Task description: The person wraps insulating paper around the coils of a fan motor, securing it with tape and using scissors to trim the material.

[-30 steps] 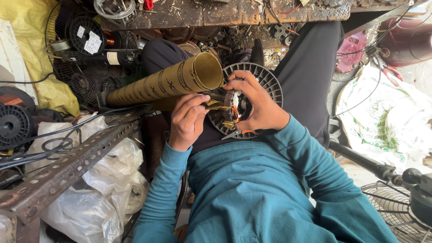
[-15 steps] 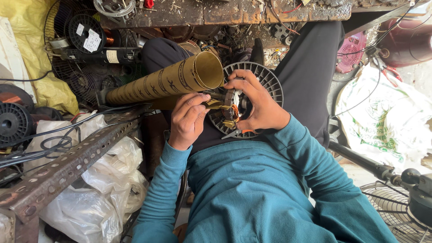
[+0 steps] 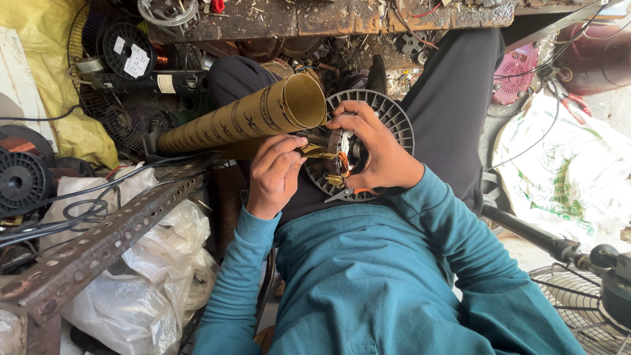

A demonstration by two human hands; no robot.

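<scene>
The right hand (image 3: 378, 154) wraps over a round grey ribbed fan-motor housing (image 3: 394, 118) that rests on the person's lap, between the dark-trousered knees. Its fingers curl over the far rim and the thumb presses the near side, so the hand is clamped on the housing, apparently to keep it from turning while the core is worked on. In the middle of the housing sits a stator with copper-coloured windings (image 3: 343, 161), with orange wire showing at its edge.

The left hand (image 3: 273, 174) comes in from the left, its fingertips pinched together on a narrow strip of yellow-brown insulating paper (image 3: 315, 151) whose free end reaches the windings; the pinch looks fine and tight, as suits feeding a thin strip into a slot.

A long rolled tube of yellow-brown printed paper (image 3: 243, 118) lies across the left knee, its open end just beside the housing, probably kept close because the strip is of the same stuff. Small orange-handled pliers (image 3: 348, 194) lie on the lap at the near edge of the housing, within easy reach of either hand.

To the left stand a perforated rusty steel angle bar (image 3: 105, 240), clear plastic bags (image 3: 151, 263) and black wire spools (image 3: 23, 181). A cluttered wooden bench edge (image 3: 296, 16) runs along the far side.
</scene>
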